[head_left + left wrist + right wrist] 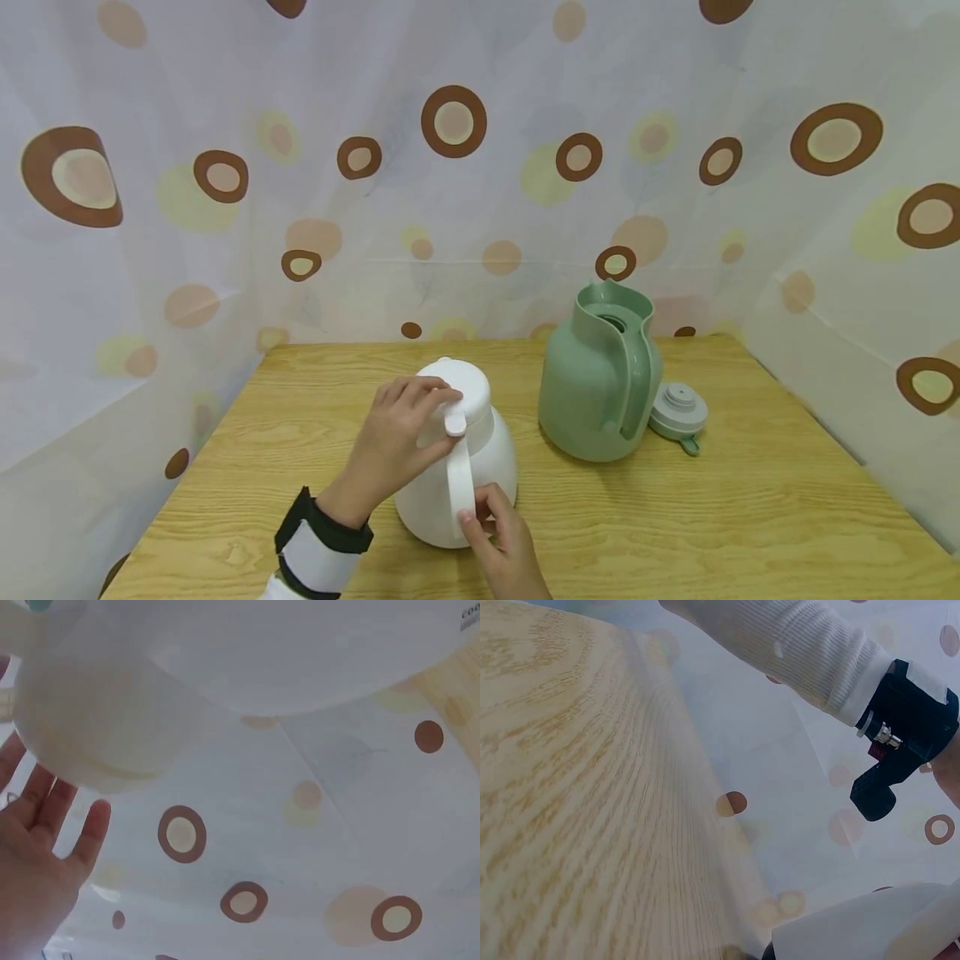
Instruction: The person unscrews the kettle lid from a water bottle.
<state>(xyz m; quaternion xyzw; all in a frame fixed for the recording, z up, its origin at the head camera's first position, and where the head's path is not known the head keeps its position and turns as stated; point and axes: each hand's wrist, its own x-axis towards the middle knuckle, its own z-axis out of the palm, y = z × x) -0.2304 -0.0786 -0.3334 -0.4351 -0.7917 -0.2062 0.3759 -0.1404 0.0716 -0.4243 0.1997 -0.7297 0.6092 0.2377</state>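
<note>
A white thermos jug stands upright on the wooden table, its handle facing the person. My left hand holds the jug's white lid, fingers over the top and side, with the thumb beneath the small tab. In the left wrist view the fingers of that hand spread around the lid's edge. Low on the handle, my right hand pinches it between thumb and fingers. The right wrist view shows part of the white jug at the bottom edge; the right fingers are out of sight there.
To the right stands a green thermos jug with its top uncovered. Beside it a grey-green stopper lid lies upside down on the table. A dotted curtain encloses the back and both sides.
</note>
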